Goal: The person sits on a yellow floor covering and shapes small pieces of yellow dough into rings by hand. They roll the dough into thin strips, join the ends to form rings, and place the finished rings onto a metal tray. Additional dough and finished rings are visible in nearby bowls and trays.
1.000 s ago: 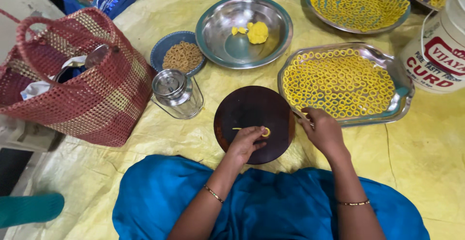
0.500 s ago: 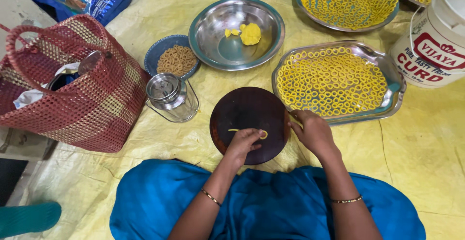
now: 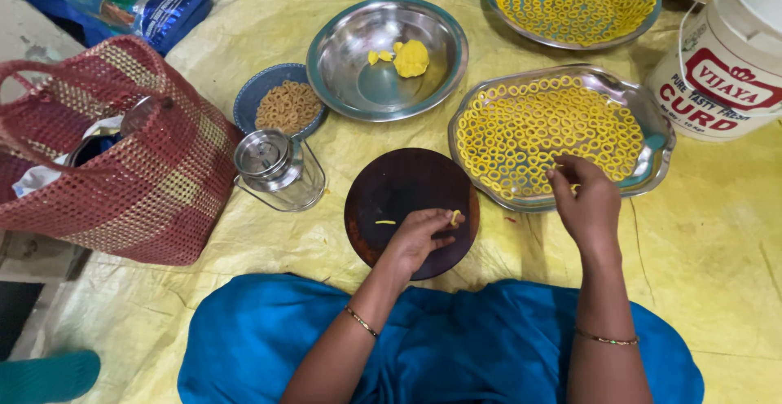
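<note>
Low in the frame, a person in blue cloth sits on a yellow sheet [image 3: 244, 233] spread on the floor; both forearms reach up the picture. The left hand [image 3: 419, 237] rests on a dark round board [image 3: 399, 188] at centre, its fingers curled and pinching a short yellow dough strip [image 3: 454, 217]; a second thin strip [image 3: 384, 222] lies loose on the board just left of it. The right hand [image 3: 585, 200], which half a second ago was at the board's edge beside the left, has moved up and right to the rim of the ring-filled steel tray [image 3: 652, 119]; its fingers are bunched, probably setting down a ring, though what they hold is hidden; so one more ring seems finished, and another strip is being worked.

Counted: two hands; one board; two strips on it; one lidded steel jar [image 3: 273, 164] left of the board; one red woven bag [image 3: 122, 168] at far left; one small blue bowl [image 3: 252, 98] of brownish rings; one steel bowl [image 3: 366, 46] with yellow dough [image 3: 411, 58]; two further plates of rings along the top edge; one white tub [image 3: 725, 70] at upper right.
</note>
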